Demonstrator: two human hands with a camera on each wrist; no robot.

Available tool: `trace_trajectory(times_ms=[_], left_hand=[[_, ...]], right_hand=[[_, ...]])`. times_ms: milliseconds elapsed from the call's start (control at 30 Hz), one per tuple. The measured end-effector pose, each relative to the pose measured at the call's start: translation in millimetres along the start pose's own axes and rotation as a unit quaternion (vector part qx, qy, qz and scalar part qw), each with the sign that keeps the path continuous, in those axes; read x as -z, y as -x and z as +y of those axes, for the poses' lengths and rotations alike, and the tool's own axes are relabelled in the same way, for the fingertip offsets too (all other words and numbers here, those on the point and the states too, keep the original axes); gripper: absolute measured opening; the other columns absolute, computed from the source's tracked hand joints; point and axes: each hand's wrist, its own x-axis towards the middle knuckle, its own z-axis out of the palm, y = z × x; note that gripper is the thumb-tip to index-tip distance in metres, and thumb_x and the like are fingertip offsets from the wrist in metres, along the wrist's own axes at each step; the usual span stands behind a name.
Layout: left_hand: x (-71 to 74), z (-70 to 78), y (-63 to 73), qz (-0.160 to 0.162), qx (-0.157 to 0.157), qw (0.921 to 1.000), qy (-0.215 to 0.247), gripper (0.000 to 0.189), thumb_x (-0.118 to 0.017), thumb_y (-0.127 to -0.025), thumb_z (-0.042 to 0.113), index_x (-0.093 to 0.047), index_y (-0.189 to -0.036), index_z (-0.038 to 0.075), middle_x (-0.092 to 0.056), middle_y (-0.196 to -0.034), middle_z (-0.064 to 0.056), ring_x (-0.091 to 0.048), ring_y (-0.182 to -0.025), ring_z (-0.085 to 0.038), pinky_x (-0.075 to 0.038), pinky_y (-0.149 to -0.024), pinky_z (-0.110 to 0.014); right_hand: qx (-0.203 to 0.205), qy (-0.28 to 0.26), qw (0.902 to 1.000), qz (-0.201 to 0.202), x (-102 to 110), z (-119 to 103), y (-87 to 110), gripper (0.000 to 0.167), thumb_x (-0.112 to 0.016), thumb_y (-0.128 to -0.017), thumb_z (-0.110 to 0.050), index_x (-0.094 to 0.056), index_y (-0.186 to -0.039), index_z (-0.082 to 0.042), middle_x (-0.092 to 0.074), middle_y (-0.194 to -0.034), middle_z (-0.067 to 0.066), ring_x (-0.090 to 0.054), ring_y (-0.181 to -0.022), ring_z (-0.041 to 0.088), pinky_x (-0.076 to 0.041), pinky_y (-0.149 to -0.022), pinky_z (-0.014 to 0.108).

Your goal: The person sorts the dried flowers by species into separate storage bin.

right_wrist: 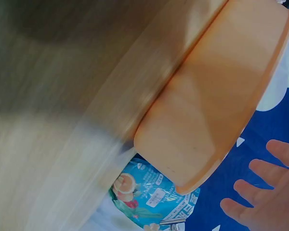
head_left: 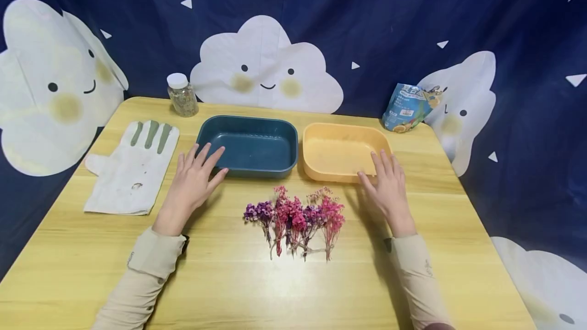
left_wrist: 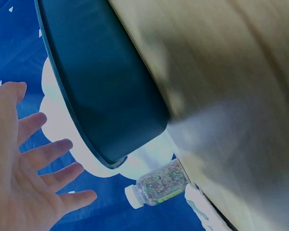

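Observation:
My left hand [head_left: 192, 180] hovers at the near left corner of a dark teal plastic tray [head_left: 249, 173], fingers spread and holding nothing. In the left wrist view a gap shows between those fingers and the tray wall [left_wrist: 106, 82]. My right hand [head_left: 389, 187], also spread, is by the near right corner of a yellow tray [head_left: 321, 173]. The right wrist view shows its fingers [right_wrist: 260, 168] apart from that tray's side [right_wrist: 202, 106]. Small bunches of dried flowers [head_left: 295, 218], pink and purple, lie on the table between my forearms.
White work gloves [head_left: 124, 177] with green finger stripes lie at left. Behind them stands a clear jar [head_left: 184, 100] with a white cap and small granules inside. A blue printed pouch [head_left: 403, 108] stands at the back right. A navy cloud-patterned curtain [head_left: 380, 24] borders the wooden table [head_left: 229, 289].

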Motion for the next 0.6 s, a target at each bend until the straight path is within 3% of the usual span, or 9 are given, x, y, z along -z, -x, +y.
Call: trace_trajectory(times_ms=[267, 433, 600], left_hand=[[-3.7, -1.0, 2.4, 0.065, -0.026, 0.9964, 0.048, 0.042, -0.055, -0.097, 0.023, -0.051, -0.133, 0.003, -0.052, -0.130, -0.024, -0.043, -0.122, -0.044, -0.031, -0.104, -0.058], [-4.1, -0.2, 3.5, 0.078, -0.019, 0.9905, 0.112, 0.036, -0.053, -0.098, 0.021, -0.056, -0.128, 0.000, -0.056, -0.126, -0.023, -0.046, -0.120, -0.041, -0.031, -0.104, -0.055], [-3.3, 2.5, 2.7, 0.089, -0.020, 0.9849, 0.147, 0.034, -0.054, -0.098, 0.021, -0.059, -0.124, 0.000, -0.058, -0.123, -0.022, -0.048, -0.117, -0.039, -0.033, -0.104, -0.052]], right_hand=[[0.014, -0.056, 0.9978, 0.032, -3, -2, 4.5, 0.058, -0.063, -0.089, -0.029, -0.046, -0.135, 0.002, -0.043, -0.138, 0.027, -0.036, -0.129, 0.045, -0.022, -0.106, 0.062], [0.051, -0.104, 0.9902, 0.077, -6, -5, 8.9, 0.048, -0.070, -0.084, -0.019, -0.055, -0.124, 0.005, -0.053, -0.127, 0.027, -0.044, -0.120, 0.043, -0.028, -0.102, 0.060], [0.093, -0.132, 0.9809, 0.108, -7, -7, 11.2, 0.040, -0.075, -0.078, -0.008, -0.060, -0.112, 0.008, -0.060, -0.111, 0.027, -0.050, -0.106, 0.043, -0.034, -0.097, 0.054]])
